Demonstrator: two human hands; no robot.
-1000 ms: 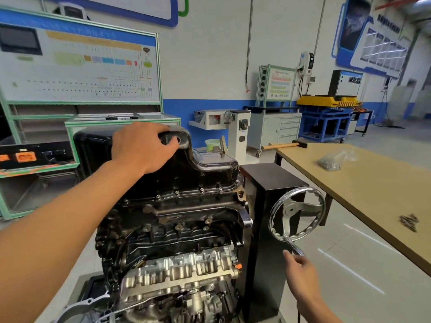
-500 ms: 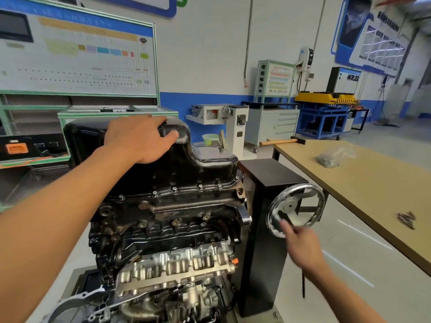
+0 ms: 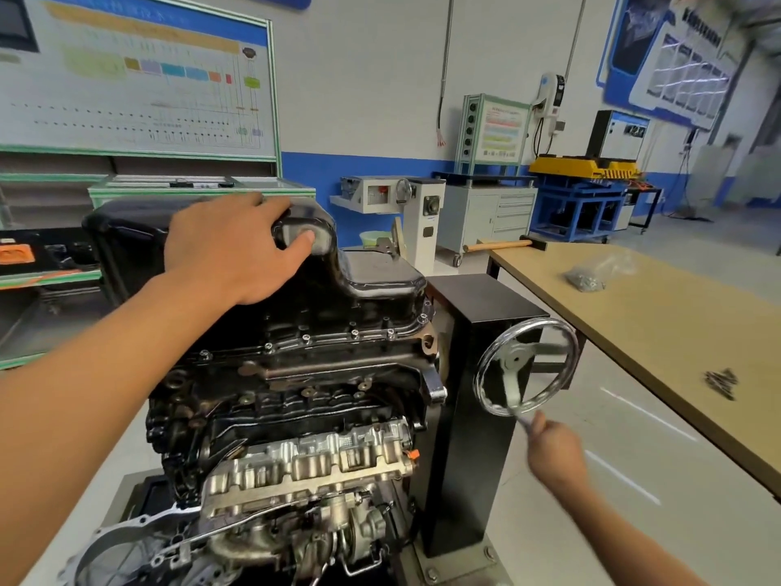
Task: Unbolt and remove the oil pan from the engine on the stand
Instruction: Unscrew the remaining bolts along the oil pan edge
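Note:
The engine (image 3: pixel 296 399) hangs upside down on the black stand (image 3: pixel 473 408), with the glossy black oil pan (image 3: pixel 372 285) on top. A row of small bolts (image 3: pixel 355 333) lines the pan's flange. My left hand (image 3: pixel 228 251) rests on the raised part of the pan, fingers spread over its corner. My right hand (image 3: pixel 553 448) grips the crank handle at the bottom of the silver handwheel (image 3: pixel 526 365) on the stand's side; hand and wheel are motion-blurred.
A wooden workbench (image 3: pixel 659 315) stands to the right with a plastic bag of parts (image 3: pixel 591 274), loose bolts (image 3: pixel 720 382) and a hammer (image 3: pixel 503 246). Green training benches (image 3: pixel 198 190) stand behind the engine. Open floor lies between stand and bench.
My right hand went up to the wheel's hub and came back down to the handle at the rim's bottom, so the handwheel has turned. My left hand stayed on the oil pan.

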